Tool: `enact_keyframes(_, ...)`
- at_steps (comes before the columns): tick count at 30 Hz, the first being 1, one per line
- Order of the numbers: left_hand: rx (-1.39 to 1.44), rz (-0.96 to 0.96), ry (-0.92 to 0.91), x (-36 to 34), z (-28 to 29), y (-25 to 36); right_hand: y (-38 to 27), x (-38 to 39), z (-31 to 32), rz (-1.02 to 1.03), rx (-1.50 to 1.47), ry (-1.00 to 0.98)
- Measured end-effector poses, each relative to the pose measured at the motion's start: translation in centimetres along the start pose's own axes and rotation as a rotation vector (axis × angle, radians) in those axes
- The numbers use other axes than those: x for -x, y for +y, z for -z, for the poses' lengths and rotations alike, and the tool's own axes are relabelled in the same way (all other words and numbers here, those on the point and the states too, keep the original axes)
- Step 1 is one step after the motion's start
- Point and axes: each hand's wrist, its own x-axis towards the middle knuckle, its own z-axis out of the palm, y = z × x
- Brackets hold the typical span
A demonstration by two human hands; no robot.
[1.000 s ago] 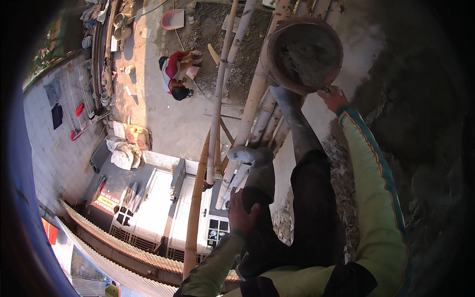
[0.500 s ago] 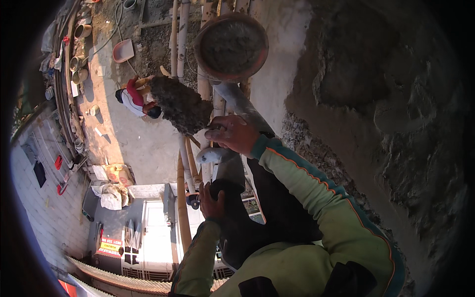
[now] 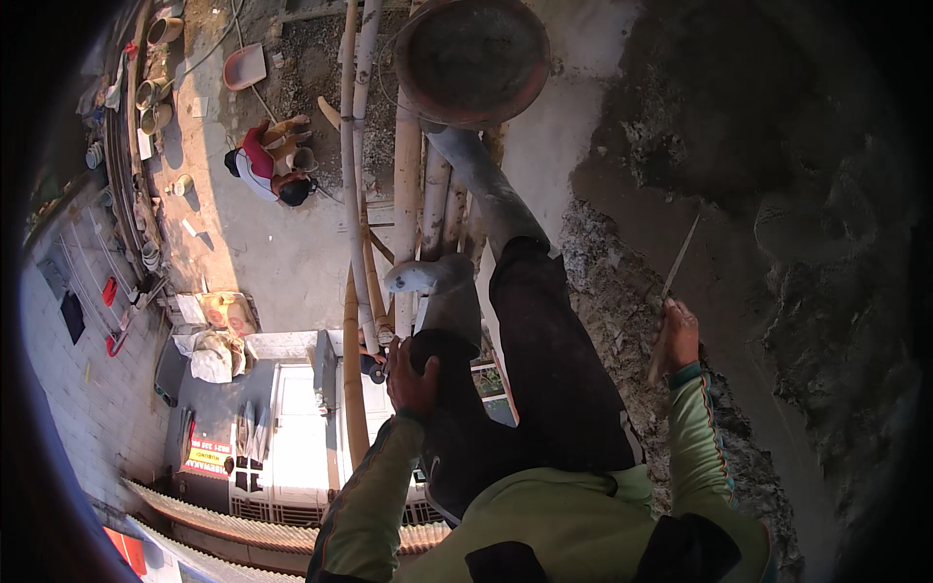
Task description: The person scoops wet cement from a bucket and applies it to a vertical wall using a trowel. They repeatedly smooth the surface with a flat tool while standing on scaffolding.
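Observation:
My right hand (image 3: 680, 335) is closed round the handle of a trowel (image 3: 680, 255). Its blade shows nearly edge-on as a thin strip, against or close to the wet grey mortar on the wall (image 3: 724, 262); whether it touches cannot be told. My left hand (image 3: 414, 379) rests on my bent left knee, fingers apart and holding nothing. Beyond my boots, a round reddish-rimmed tub (image 3: 533, 95) holds dark grey mortar. A strip of rough, crumbly surface (image 3: 612, 282) lies between my right leg and the smoother mortar.
Bamboo poles (image 3: 406, 185) of a scaffold run beside and under my grey boots (image 3: 486, 185). Far below on the ground, a person (image 3: 267, 170) bends over a bucket. A pinkish dustpan-shaped scoop (image 3: 244, 67), several buckets and pale sacks (image 3: 216, 355) lie there too.
My right hand has swung right from above the poles to the wall. The mortar heap on the trowel is no longer visible. My left hand stays on the knee.

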Motion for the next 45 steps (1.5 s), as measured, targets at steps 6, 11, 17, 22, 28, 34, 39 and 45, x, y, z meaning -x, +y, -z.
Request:
enact_keyframes(6,-0.029,0.026,-0.001,-0.8,-0.7,0.3,2.1,-16.7,-5.4,0.032,-0.103,0.079)
enact_keyframes(11,-0.061,0.062,-0.054,-1.6,-0.8,1.9,-3.2,-31.2,-10.9,0.163,0.156,0.233)
enact_keyframes(17,-0.085,0.049,-0.034,-1.9,-0.8,3.0,-2.9,-30.8,-13.3,0.049,-0.016,0.189)
enact_keyframes(22,-0.066,0.085,-0.061,-2.3,-0.6,2.5,0.5,-25.8,-12.0,-0.123,-0.355,0.290)
enact_keyframes(28,-0.055,0.081,-0.070,-2.3,-0.6,2.1,4.1,-22.6,-9.0,-0.182,-0.343,0.256)
enact_keyframes(34,-0.031,0.093,-0.052,-1.5,-1.0,1.5,9.2,-16.7,-10.4,-0.073,-0.131,0.360)
enact_keyframes(39,-0.046,0.118,-0.090,-1.9,-0.8,2.1,14.1,-26.5,-8.6,0.188,0.240,0.306)
enact_keyframes(45,-0.024,0.065,-0.068,-2.6,-0.5,2.0,1.2,-28.4,-12.6,0.013,0.096,0.346)
